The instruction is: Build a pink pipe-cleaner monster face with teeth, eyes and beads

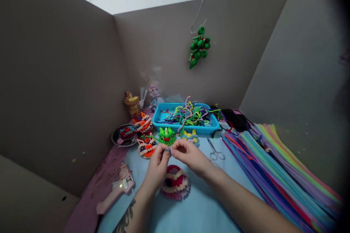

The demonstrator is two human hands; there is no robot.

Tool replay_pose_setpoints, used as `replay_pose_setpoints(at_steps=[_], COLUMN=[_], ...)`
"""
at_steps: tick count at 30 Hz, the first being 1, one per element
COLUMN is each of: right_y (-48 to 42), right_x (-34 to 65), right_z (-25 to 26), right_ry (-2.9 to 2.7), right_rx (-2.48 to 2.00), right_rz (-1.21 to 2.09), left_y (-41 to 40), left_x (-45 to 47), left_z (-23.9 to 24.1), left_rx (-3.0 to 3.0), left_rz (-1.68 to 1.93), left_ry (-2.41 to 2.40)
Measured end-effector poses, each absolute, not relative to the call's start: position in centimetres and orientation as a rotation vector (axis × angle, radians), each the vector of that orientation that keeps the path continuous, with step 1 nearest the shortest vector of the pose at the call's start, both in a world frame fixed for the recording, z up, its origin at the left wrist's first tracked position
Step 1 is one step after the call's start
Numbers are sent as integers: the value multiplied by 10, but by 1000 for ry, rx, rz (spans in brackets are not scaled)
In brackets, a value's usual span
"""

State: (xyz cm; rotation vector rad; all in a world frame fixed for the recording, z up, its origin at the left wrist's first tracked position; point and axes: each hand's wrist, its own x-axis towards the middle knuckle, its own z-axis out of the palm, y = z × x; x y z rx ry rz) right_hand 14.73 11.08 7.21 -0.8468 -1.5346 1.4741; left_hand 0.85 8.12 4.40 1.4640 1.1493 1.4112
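Note:
My left hand (159,158) pinches a small blue piece of pipe cleaner (168,150) between thumb and fingertips. Close beside it, my right hand (188,154) has its fingertips pressed together at the same blue piece; whether they grip its end is hard to make out. Under the hands, a pink, red and cream pipe-cleaner lion head (176,185) lies on the light blue cloth, partly covered by my left hand. Just beyond the hands sit a green lion head (166,136), a yellow and blue one (190,136) and an orange and cream one (147,145).
A blue tray (186,128) of pipe-cleaner offcuts stands at the back. Scissors (216,151) lie right of my hands, beside long pipe-cleaner bundles (281,174). A pink glue gun (119,191) with a green light rests at left, near a round dish (116,136). Grey panels (169,54) enclose the table.

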Motion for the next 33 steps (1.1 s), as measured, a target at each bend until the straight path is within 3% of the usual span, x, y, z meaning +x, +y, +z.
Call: replay_pose_setpoints(at_steps=[13,16,23,33], right_y=[115,116,96,96], right_x=[145,144,139,139], right_z=[58,59,69,70], right_ry=[-1222,-1315,-1643,-1627], right_rx=[-867,-886,-924,-935], right_rz=[1870,1711,727,739], left_y=[78,79,80,79], left_x=[9,9,10,5], left_z=[47,45,42,48], left_rx=[1337,1280,1340,1520], left_rz=[1291,1322,1537,1519], left_ry=[1002,1034,1199,1271])
